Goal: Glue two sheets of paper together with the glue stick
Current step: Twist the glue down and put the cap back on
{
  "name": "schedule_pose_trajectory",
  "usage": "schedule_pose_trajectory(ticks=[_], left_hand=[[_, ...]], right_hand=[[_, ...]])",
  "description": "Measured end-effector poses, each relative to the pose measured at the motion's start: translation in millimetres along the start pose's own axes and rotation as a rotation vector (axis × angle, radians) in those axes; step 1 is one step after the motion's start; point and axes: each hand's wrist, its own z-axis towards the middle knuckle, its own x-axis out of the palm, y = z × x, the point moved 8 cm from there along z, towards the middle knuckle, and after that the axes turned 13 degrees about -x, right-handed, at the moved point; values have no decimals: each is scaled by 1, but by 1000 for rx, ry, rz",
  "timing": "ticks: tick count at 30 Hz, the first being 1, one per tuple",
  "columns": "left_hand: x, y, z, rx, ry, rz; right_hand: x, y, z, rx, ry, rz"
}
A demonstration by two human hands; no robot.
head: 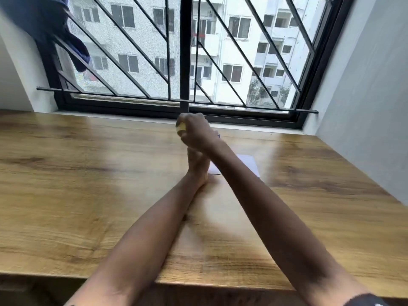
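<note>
My right hand [195,131] reaches across the far middle of the wooden table [88,173], close to the window sill. Its fingers are closed around a small yellow glue stick [181,128], of which only the end shows. My left hand [197,163] lies below it with fingers stretched out flat, at the left edge of a pale lavender sheet of paper [248,164]. My right forearm crosses over the left hand and covers much of the sheet. Whether a second sheet lies there I cannot tell. The view is blurred.
A barred black window [185,62] runs along the table's far side, with a narrow sill below it. A grey wall [364,107] bounds the right side. Dark blue cloth [55,29] hangs on the bars at the upper left. The table's front edge is near my elbows.
</note>
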Motion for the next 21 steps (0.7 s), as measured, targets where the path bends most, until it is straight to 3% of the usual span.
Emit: schedule_pose_trajectory(ticks=[2,4,9,12,18,21], left_hand=[[-1,-13,4,94,-66,-125],[3,-17,3,135,-34,-168],[2,-15,8,161,-12,-205],[1,-15,8,162,-18,-203],[3,-11,9,136,-7,-188],[3,-11,10,139,-9,-186]], right_hand=[[-41,-22,-12,73,-174,50],[-68,-46,-30,108,-243,51],[-52,-87,-66,246,-153,414],[-46,-92,-74,275,-190,550],[-50,-91,-74,263,-302,581],[-50,-87,-70,214,-278,510]])
